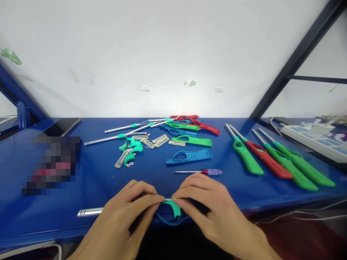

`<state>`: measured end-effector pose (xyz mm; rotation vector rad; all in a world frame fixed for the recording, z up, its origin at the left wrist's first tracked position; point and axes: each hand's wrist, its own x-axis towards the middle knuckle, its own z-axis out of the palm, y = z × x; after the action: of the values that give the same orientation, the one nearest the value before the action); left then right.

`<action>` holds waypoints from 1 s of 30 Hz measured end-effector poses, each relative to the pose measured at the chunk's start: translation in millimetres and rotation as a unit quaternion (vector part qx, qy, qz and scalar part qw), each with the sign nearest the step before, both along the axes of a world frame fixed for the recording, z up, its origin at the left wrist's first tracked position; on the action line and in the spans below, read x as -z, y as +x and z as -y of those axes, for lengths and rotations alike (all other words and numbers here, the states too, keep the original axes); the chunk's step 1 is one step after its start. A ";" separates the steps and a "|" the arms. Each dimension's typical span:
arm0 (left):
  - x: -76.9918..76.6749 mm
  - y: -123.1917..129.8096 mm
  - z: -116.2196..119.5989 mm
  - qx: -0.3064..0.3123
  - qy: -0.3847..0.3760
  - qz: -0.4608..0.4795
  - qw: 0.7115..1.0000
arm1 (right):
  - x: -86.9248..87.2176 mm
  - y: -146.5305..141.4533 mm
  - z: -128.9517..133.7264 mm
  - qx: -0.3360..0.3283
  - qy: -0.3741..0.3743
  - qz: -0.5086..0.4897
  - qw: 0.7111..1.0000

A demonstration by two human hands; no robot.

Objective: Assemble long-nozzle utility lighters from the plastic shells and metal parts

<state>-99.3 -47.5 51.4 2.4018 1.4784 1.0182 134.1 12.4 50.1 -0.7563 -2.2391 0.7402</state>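
Observation:
At the table's front edge, my left hand [132,213] and my right hand [206,202] are both closed in a pinch on a partly assembled long-nosed lighter. Its metal tube [90,212] sticks out to the left from under my left hand. Between my fingertips a green trigger [174,208] shows, set in a blue half shell [168,221] whose loop curves below it. My fingers hide the rest of the shell. Just beyond my right hand lies a screwdriver [211,172] with a clear purple-red handle.
Loose blue [189,156], green [199,141] and red half shells [208,127] lie farther back. Left of them are metal tubes [101,141], green triggers [135,146] and clear fuel tanks [123,158]. Several whole lighters [249,159] lie right. A phone [61,126] and a pixelated patch are left.

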 end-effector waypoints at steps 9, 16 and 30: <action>2.6 0.0 2.1 0.006 0.011 -0.010 1.000 | -0.3 1.2 -0.1 0.010 -0.017 -0.006 1.000; 6.1 -2.4 4.1 0.014 0.016 -0.031 0.999 | -0.7 2.3 0.5 0.010 -0.026 -0.002 1.000; 1.6 -1.9 8.7 -0.001 0.036 -0.080 0.996 | -1.9 5.4 -1.5 0.031 0.001 -0.019 0.999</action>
<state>-101.3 -56.2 49.8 2.5867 1.5173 0.9133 139.6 13.9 52.0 -0.8002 -2.1730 0.7172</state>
